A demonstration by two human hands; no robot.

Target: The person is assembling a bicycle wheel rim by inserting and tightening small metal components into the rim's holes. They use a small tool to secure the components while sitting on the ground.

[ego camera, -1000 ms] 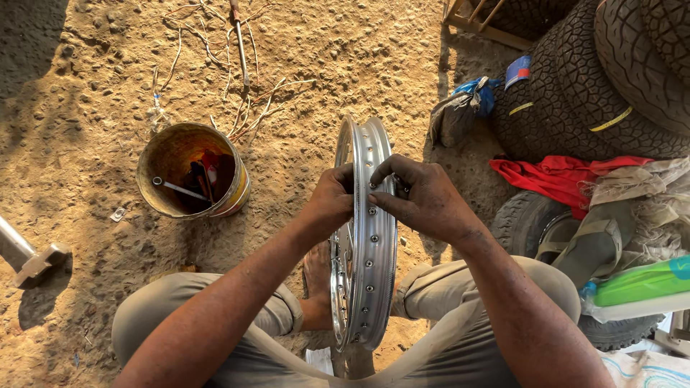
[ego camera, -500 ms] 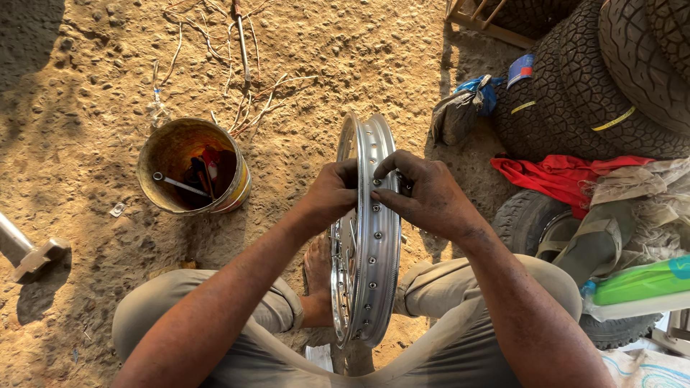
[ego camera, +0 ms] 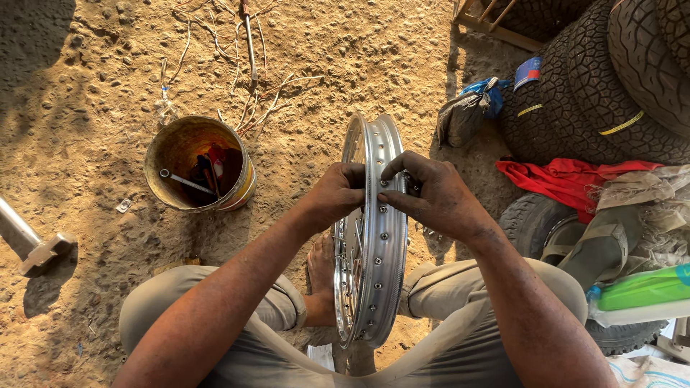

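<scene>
A chrome motorcycle wheel rim (ego camera: 381, 244) stands upright on its edge between the seated person's knees, its drilled channel facing the camera. The left hand (ego camera: 336, 195) is clenched around the rim's left flange near the top, fingers curled over the edge. The right hand (ego camera: 435, 197) grips the right flange at the same height, index finger and thumb pinching at a spoke hole in the channel. A bare foot (ego camera: 321, 276) rests just left of the rim's lower half.

Left of the rim, well apart, a rusty tin bucket (ego camera: 172, 147) holds tools on the sandy ground (ego camera: 100, 86), with open dirt between. A hammer (ego camera: 32, 244) lies at the far left edge. To the right, room is tight: stacked tyres (ego camera: 611, 86), a red cloth (ego camera: 560, 179) and a green bottle (ego camera: 640, 287) crowd near the right knee.
</scene>
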